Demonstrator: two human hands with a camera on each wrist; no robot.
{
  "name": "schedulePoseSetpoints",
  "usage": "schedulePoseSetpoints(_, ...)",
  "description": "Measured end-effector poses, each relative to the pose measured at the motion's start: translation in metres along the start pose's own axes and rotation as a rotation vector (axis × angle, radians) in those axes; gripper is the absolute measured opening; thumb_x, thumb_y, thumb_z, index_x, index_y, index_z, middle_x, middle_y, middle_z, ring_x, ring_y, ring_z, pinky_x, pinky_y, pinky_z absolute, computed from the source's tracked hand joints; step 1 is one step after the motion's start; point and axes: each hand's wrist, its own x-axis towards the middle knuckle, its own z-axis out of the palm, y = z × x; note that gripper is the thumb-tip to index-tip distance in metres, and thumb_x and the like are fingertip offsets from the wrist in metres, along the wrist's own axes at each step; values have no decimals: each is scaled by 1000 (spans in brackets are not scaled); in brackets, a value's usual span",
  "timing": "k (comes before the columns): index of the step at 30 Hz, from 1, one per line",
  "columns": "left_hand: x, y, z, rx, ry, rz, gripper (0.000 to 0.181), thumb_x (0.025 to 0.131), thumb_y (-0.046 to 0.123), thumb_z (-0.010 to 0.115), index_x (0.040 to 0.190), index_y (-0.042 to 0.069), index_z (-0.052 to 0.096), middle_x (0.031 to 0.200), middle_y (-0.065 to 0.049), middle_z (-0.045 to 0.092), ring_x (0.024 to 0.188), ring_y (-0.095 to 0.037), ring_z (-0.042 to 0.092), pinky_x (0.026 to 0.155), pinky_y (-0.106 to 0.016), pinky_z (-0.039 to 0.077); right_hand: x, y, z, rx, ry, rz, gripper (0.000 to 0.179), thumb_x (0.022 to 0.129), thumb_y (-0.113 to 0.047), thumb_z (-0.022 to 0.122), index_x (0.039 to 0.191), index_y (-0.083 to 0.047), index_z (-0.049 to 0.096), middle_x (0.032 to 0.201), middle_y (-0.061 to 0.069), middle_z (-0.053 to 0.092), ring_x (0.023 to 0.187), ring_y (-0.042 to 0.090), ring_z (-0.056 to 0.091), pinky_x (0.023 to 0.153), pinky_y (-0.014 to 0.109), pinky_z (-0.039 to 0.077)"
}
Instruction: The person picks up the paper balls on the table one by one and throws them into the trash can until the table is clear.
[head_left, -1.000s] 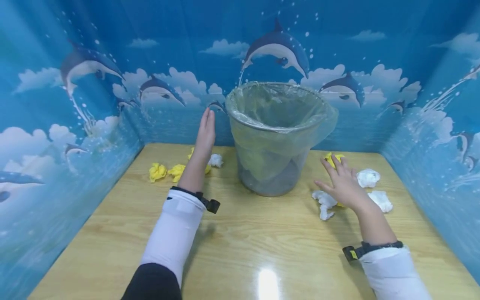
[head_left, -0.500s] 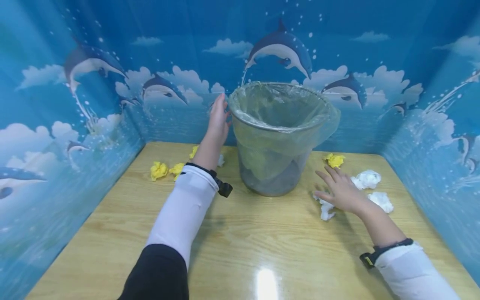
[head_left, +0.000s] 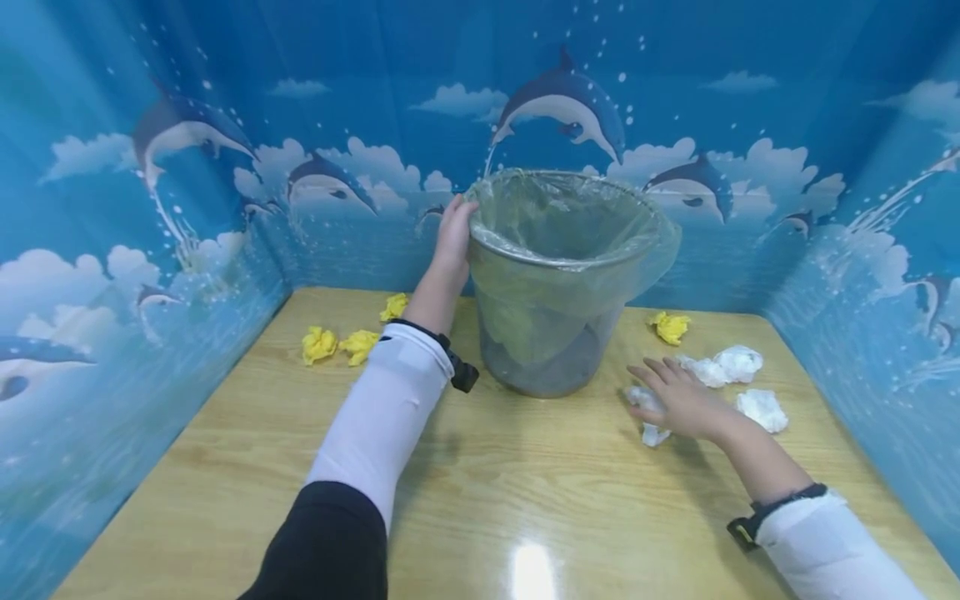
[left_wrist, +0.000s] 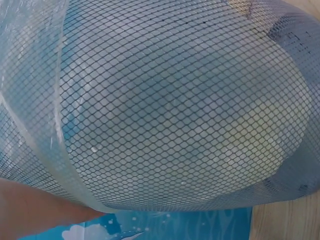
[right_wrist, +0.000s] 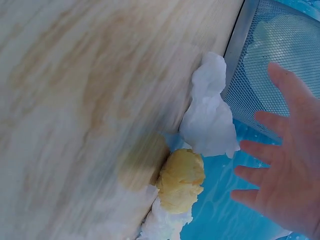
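Observation:
A mesh wastebasket (head_left: pixel 547 333) stands upright at the back of the table, with a thin translucent bag (head_left: pixel 592 258) folded over its rim. My left hand (head_left: pixel 452 242) grips the left side of the rim, its fingers partly hidden; the left wrist view shows the mesh wall (left_wrist: pixel 175 110) up close. With fingers spread, my right hand (head_left: pixel 686 404) hovers over a crumpled white tissue (head_left: pixel 654 436) right of the wastebasket. In the right wrist view the palm (right_wrist: pixel 295 175) faces that white tissue (right_wrist: pixel 210 110) and a yellow paper ball (right_wrist: pixel 181 180), holding nothing.
Several yellow paper balls (head_left: pixel 358 346) lie at the left, near the left forearm. Another yellow ball (head_left: pixel 670 327) and white tissues (head_left: pixel 761 408) lie at the right. Dolphin-printed blue walls (head_left: pixel 337 233) enclose the wooden table (head_left: pixel 465 500) at the back and sides.
My left hand has moved right from beside the wastebasket onto its rim. The right hand has dropped slightly toward the white tissue, uncovering the yellow ball behind it.

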Motion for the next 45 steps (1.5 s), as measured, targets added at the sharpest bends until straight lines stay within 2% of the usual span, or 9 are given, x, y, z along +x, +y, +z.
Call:
schedulePoseSetpoints(5, 1, -4, 0, -15, -11, 1, 62, 97, 18, 46, 155, 24, 25, 163, 3, 12, 151, -20, 8, 119, -40, 21, -1, 2, 4, -7, -10, -10, 73, 91, -43, 62, 145, 0, 39, 148, 34, 31, 133, 60, 25, 107, 71, 20)
schedulePoseSetpoints(12, 2, -7, -1, 9, -41, 2, 67, 94, 18, 44, 156, 21, 20, 164, 4, 9, 151, -21, 0, 115, -40, 26, -4, 3, 6, 2, -29, -27, 76, 88, -43, 66, 144, 0, 39, 147, 36, 31, 132, 60, 26, 106, 71, 22)
schedulePoseSetpoints(19, 3, -10, -1, 10, -44, 38, 67, 93, 16, 41, 156, 19, 18, 164, 3, 10, 151, -20, 0, 108, -38, 31, -6, 4, 7, 51, -64, -47, 81, 83, -40, 73, 143, 2, 39, 145, 39, 31, 129, 63, 28, 103, 73, 24)
schedulePoseSetpoints(26, 5, -9, 0, 20, -48, 81, 69, 92, 15, 39, 157, 19, 17, 164, 1, 11, 151, -21, 1, 108, -38, 31, -6, 8, 9, 75, -84, -60, 90, 76, -45, 76, 144, 2, 38, 146, 39, 28, 127, 65, 29, 102, 74, 23)
schedulePoseSetpoints(31, 5, -11, 1, 24, -41, 65, 67, 93, 15, 38, 157, 18, 16, 164, 2, 10, 151, -21, 1, 105, -37, 31, -9, 9, 12, 88, -116, -48, 92, 72, -43, 79, 142, 2, 39, 145, 39, 29, 125, 67, 29, 97, 79, 24)
schedulePoseSetpoints(35, 7, -13, 2, 30, -45, 71, 67, 93, 14, 38, 156, 18, 17, 164, 2, 11, 151, -21, 2, 105, -37, 31, -13, 8, 13, 88, -131, -3, 89, 73, -40, 79, 142, 0, 40, 144, 38, 31, 125, 67, 27, 91, 84, 21)
schedulePoseSetpoints(38, 8, -13, 2, 21, -44, 86, 67, 93, 13, 38, 156, 17, 18, 164, 2, 11, 151, -21, 3, 106, -37, 32, -11, 8, 12, 74, -122, 19, 85, 76, -39, 77, 142, 0, 40, 144, 37, 33, 126, 66, 28, 91, 83, 22)
schedulePoseSetpoints(45, 8, -11, 0, 19, -47, 94, 67, 92, 13, 39, 156, 17, 18, 164, 1, 12, 151, -22, 2, 111, -40, 28, -5, 10, 14, 46, -98, -33, 76, 78, -27, 78, 139, 3, 44, 138, 39, 40, 121, 57, 44, 97, 75, 29)
